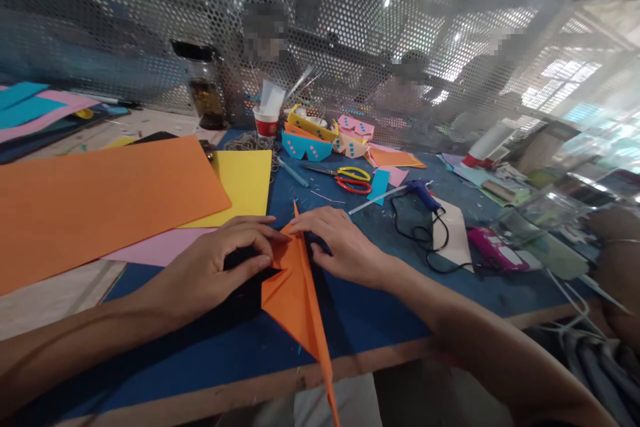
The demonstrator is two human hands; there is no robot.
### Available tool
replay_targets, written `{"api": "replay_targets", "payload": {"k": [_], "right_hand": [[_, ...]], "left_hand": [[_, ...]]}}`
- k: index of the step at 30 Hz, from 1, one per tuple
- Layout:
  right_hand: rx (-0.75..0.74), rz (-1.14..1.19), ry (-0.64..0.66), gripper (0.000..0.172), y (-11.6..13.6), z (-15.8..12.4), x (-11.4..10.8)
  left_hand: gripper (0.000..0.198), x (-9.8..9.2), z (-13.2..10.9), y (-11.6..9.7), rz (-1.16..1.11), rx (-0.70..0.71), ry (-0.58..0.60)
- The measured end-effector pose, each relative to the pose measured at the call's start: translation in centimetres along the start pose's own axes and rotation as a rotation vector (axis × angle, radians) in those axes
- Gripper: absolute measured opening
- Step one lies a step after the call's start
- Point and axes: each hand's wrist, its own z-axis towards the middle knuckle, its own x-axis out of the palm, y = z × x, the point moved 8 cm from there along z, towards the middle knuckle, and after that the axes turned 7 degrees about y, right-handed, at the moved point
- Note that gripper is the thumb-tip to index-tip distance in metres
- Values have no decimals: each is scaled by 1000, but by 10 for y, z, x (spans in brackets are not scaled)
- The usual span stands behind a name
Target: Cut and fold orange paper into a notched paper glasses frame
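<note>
From where I stand, the folded orange paper (295, 300) lies on the blue table mat (200, 360), its long narrow strip reaching over the near edge. The left hand (215, 270) has thumb and fingers bent together on the left edge of the paper, as in a light pinch; the right hand (345, 240) lays its fingertips flat on the upper end of the strip, with its thumb loose and apart. In my judgement, the fold needs patience: the layers should be lined up first, one hand should hold them without sliding, and the crease should be pressed in one even stroke, with the whole strip supported by the table. The small pleat at the left should be flat, otherwise it could spoil the line. Farther back, a red and white paper cup (267, 123) holds pale, half-transparent pieces, standing upright. To its left, a dark-lidded jar (204, 93) contains something brownish, darker toward the bottom; I cannot tell what it is.
</note>
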Motion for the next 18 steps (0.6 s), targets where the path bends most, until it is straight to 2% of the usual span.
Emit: {"api": "replay_targets", "payload": {"k": [3,7,9,12,15,18], "right_hand": [[10,19,-41,60,-2,1,-2],[-38,31,-151,31,1,-1,-11],[-73,26,-203,23,5,-4,-17],[-48,-7,-273,21,7,-8,-27],[14,-38,-348,22,6,-11,-36],[60,-47,-381,26,2,-12,-38]], "left_hand": [[45,-6,1,6,-86,-77,-12],[43,-9,2,10,-196,-127,-5],[40,-9,3,7,-239,-123,10],[37,-15,1,4,-297,-170,-50],[40,-23,-5,7,-355,-289,-155],[29,-24,-8,12,-409,-389,-200]]}}
